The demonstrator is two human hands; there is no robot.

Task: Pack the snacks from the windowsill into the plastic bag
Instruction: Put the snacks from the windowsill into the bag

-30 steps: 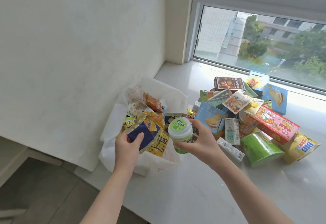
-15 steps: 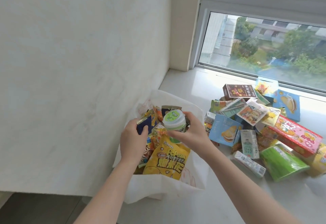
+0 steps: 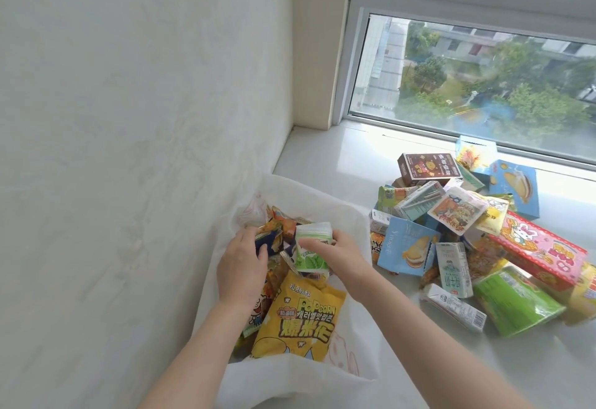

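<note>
The white plastic bag (image 3: 290, 386) stands open on the windowsill (image 3: 338, 157), with a yellow popcorn pouch (image 3: 300, 321) lying in its near part. Deeper in the bag, the left hand (image 3: 240, 266) curls its fingers on a dark blue packet (image 3: 269, 241). The right hand (image 3: 338, 250) grips a green-and-white tub (image 3: 309, 247) (tilted over) just inside the bag's mouth. Right of the bag and beyond it, unpacked snacks (image 3: 483, 241) lie heaped.
</note>
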